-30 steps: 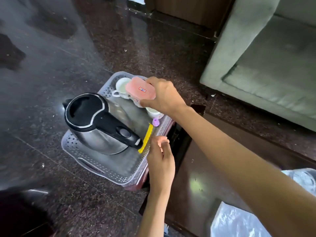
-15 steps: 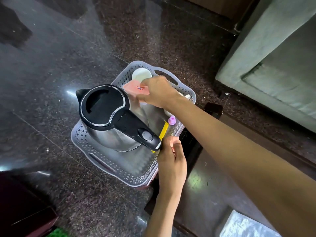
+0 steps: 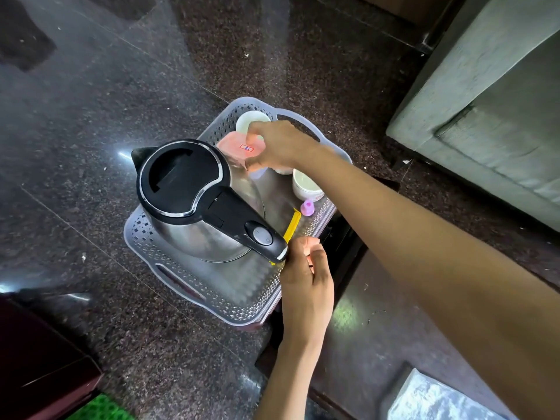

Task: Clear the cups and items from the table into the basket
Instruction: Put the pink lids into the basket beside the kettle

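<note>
A grey perforated basket stands on the dark floor beside the low table. Inside it sit a steel kettle with a black lid, a white cup at the far end, another white cup by the right wall, a small purple piece and a yellow stick. My right hand reaches over the basket and grips a pink lidded box low behind the kettle. My left hand curls over the basket's right rim, next to the yellow stick's near end.
A grey sofa fills the right side. Crumpled clear plastic lies on the table at the bottom right. A dark red piece of furniture stands at the bottom left. Polished stone floor surrounds the basket.
My right hand has carried the pink box down and leftward into the basket, close behind the kettle. The left hand stays on the rim.
</note>
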`<state>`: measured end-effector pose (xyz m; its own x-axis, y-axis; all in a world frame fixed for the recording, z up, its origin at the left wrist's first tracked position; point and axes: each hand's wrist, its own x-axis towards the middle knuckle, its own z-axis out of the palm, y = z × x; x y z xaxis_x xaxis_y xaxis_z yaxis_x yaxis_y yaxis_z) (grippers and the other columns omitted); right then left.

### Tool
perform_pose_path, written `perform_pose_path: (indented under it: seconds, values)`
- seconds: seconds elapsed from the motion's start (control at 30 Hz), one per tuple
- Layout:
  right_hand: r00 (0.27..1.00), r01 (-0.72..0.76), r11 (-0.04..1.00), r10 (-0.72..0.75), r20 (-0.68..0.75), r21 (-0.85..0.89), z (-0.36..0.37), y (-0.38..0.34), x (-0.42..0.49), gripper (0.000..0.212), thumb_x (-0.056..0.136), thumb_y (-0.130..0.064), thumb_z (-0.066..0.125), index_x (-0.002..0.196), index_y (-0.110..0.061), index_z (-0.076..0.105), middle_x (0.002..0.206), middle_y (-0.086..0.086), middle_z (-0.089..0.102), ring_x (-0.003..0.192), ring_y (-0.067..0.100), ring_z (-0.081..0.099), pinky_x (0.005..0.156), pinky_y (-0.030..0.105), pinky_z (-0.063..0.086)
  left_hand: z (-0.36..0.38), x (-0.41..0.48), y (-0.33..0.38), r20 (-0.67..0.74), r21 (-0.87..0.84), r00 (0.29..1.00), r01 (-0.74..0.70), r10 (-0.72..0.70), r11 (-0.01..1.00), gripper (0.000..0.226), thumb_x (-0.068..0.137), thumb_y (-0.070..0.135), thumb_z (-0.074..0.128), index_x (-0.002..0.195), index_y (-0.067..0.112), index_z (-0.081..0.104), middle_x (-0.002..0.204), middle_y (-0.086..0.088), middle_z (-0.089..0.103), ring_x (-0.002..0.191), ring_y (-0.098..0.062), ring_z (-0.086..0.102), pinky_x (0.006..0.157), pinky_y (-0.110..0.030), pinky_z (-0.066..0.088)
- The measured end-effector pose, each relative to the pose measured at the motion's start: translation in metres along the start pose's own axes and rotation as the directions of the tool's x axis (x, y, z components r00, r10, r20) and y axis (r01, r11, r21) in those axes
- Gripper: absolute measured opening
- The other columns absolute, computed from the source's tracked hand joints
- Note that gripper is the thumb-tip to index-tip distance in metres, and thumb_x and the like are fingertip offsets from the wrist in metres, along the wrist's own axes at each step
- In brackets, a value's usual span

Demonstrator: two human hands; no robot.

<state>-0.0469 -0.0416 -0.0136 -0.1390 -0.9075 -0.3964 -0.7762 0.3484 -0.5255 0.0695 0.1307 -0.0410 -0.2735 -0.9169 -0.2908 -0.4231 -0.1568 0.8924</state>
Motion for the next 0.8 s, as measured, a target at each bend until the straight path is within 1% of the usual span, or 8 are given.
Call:
perform_pose_path:
  seconds: [0.13, 0.2, 0.27, 0.33, 0.4, 0.5, 0.6, 0.8]
  values:
    - [0.999, -0.047, 0.993, 0.045, 0.021, 0.110, -0.007, 0.000, 0.000, 0.045, 0.075, -0.019, 0.077, 0.116, -0.019, 0.058, 0.119, 0.010, 0.055, 0.072, 0.018, 0.064, 0.054, 0.023, 0.047, 0.001, -0.001, 0.000, -0.010, -0.008, 1.000, -0.006, 0.006, 1.000, 0.011, 0.097, 0.018, 0.046, 0.099, 0.015, 0.056, 0.092, 0.008, 0.064, 0.081, 0.001, 0.057, 0.068, -0.004, 0.037]
    - [0.997, -0.081, 0.982, 0.081, 0.008, 0.170, -0.006, 0.002, 0.002, 0.038, 0.077, -0.007, 0.072, 0.111, -0.018, 0.061, 0.116, 0.012, 0.055, 0.066, 0.018, 0.067, 0.048, 0.017, 0.048, 0.002, -0.001, -0.001, -0.012, -0.011, 1.000, -0.004, 0.004, 1.000, 0.011, 0.097, 0.018, 0.046, 0.099, 0.015, 0.056, 0.092, 0.007, 0.064, 0.081, 0.000, 0.057, 0.068, -0.004, 0.037]
    - [0.992, -0.112, 0.979, 0.121, -0.042, 0.168, -0.002, 0.002, 0.006, 0.030, 0.081, 0.000, 0.063, 0.106, -0.016, 0.063, 0.114, 0.012, 0.058, 0.078, 0.025, 0.071, 0.053, 0.020, 0.054, 0.003, 0.000, -0.001, -0.011, -0.017, 1.000, 0.002, -0.002, 1.000, 0.011, 0.097, 0.018, 0.046, 0.100, 0.015, 0.056, 0.092, 0.009, 0.064, 0.081, 0.002, 0.056, 0.068, -0.003, 0.037]
    - [0.980, -0.143, 0.984, 0.155, -0.127, 0.103, 0.001, 0.001, 0.011, 0.030, 0.085, 0.000, 0.053, 0.111, -0.010, 0.063, 0.118, 0.014, 0.062, 0.097, 0.030, 0.068, 0.074, 0.031, 0.057, 0.003, 0.000, -0.001, -0.010, -0.013, 1.000, 0.001, -0.001, 1.000, 0.010, 0.097, 0.017, 0.046, 0.099, 0.015, 0.056, 0.090, 0.011, 0.062, 0.081, 0.007, 0.055, 0.068, -0.002, 0.036]
    - [0.966, -0.175, 0.984, 0.175, -0.189, 0.013, 0.002, 0.003, 0.015, 0.035, 0.087, -0.003, 0.051, 0.121, -0.005, 0.059, 0.123, 0.014, 0.062, 0.111, 0.030, 0.063, 0.088, 0.035, 0.053, 0.003, 0.000, -0.001, -0.009, -0.013, 1.000, -0.003, 0.003, 1.000, 0.010, 0.097, 0.017, 0.046, 0.100, 0.015, 0.056, 0.090, 0.011, 0.062, 0.080, 0.011, 0.054, 0.069, -0.001, 0.035]
    - [0.954, -0.227, 0.974, 0.218, -0.204, -0.022, -0.004, 0.004, 0.017, 0.040, 0.083, -0.010, 0.059, 0.123, -0.012, 0.062, 0.124, 0.011, 0.062, 0.112, 0.030, 0.062, 0.091, 0.037, 0.053, 0.002, 0.000, -0.001, 0.000, -0.026, 1.000, 0.002, -0.002, 1.000, 0.011, 0.097, 0.018, 0.046, 0.100, 0.015, 0.056, 0.092, 0.009, 0.064, 0.081, 0.005, 0.056, 0.068, -0.002, 0.037]
    - [0.960, -0.209, 0.971, 0.181, -0.215, -0.117, -0.009, -0.001, 0.018, 0.042, 0.085, -0.013, 0.060, 0.126, -0.017, 0.061, 0.129, 0.010, 0.058, 0.117, 0.031, 0.059, 0.092, 0.035, 0.049, 0.001, 0.000, -0.001, 0.000, -0.027, 1.000, 0.005, -0.005, 1.000, 0.010, 0.097, 0.019, 0.047, 0.100, 0.016, 0.056, 0.092, 0.006, 0.065, 0.081, 0.000, 0.056, 0.067, -0.003, 0.037]
    - [0.967, -0.186, 0.966, 0.147, -0.210, -0.177, -0.012, -0.005, 0.022, 0.043, 0.085, -0.010, 0.061, 0.128, -0.010, 0.056, 0.131, 0.013, 0.056, 0.119, 0.033, 0.057, 0.091, 0.036, 0.047, 0.001, 0.000, -0.002, 0.002, -0.022, 1.000, 0.005, -0.005, 1.000, 0.010, 0.097, 0.019, 0.047, 0.101, 0.016, 0.055, 0.092, 0.008, 0.064, 0.082, 0.004, 0.056, 0.068, -0.002, 0.037]
